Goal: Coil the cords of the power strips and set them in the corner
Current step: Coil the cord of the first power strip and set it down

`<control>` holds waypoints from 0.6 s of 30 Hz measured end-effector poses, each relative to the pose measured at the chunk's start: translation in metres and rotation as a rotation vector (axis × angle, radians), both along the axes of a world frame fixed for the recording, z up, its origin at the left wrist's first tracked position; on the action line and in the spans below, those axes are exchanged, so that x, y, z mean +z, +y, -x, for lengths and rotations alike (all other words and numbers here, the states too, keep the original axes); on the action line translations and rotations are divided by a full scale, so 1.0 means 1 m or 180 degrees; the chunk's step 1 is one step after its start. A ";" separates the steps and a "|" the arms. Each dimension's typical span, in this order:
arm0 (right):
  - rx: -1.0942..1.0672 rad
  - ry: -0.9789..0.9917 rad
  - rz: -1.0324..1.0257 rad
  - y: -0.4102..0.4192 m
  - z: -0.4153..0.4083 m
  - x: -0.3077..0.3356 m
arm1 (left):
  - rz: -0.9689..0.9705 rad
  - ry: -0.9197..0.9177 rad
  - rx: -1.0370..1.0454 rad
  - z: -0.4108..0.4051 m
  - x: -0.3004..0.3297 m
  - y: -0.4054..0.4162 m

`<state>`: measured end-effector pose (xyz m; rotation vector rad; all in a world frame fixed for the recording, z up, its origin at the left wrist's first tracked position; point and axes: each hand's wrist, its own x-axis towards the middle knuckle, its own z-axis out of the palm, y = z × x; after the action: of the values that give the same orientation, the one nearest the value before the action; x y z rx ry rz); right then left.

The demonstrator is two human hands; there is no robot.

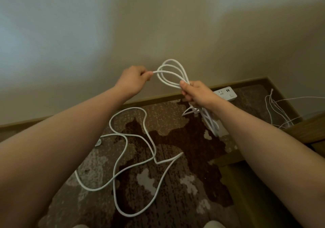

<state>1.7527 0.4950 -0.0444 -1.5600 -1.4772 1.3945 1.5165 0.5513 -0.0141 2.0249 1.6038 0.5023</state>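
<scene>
My right hand [195,94] grips a bundle of white cord loops [171,72] that stand up above the fist; more loops hang below it over a white power strip [215,125] on the carpet. My left hand [133,79] pinches the same cord at the loops' left end. A second white power strip [226,94] lies by the baseboard, partly hidden behind my right hand. A long loose white cord [130,150] snakes across the patterned carpet below my arms. Its plug [98,142] peeks out beside my left forearm.
A beige wall and brown baseboard [154,99] run across the view and meet a corner at the upper right. Thin white wires [276,109] trail in that corner. A wooden furniture edge [306,131] stands at the right. Brown patterned carpet [175,183] covers the floor.
</scene>
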 end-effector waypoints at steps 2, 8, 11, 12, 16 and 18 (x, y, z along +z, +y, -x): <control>-0.0249 0.0218 0.0090 0.003 -0.004 -0.001 | 0.0072 -0.0051 -0.0104 0.013 -0.007 -0.006; -0.1363 0.0411 0.0061 0.010 -0.021 -0.007 | 0.0289 0.0007 -0.0245 0.070 -0.025 -0.020; -0.1787 0.0434 0.0061 0.011 -0.025 -0.011 | 0.0400 0.0157 -0.0160 0.093 -0.030 -0.024; -0.1851 0.0440 0.0059 0.010 -0.026 -0.011 | 0.0389 0.0178 -0.0118 0.097 -0.031 -0.026; -0.1563 0.0347 -0.0012 0.010 -0.023 -0.011 | 0.0198 0.0114 -0.0087 0.079 -0.029 -0.033; -0.1302 0.0208 -0.0105 0.010 -0.019 -0.011 | 0.0027 0.0026 -0.0299 0.053 -0.023 -0.037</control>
<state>1.7714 0.5047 -0.0558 -1.6635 -1.0597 1.1624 1.4630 0.5146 -0.0375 2.0872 1.5048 0.4521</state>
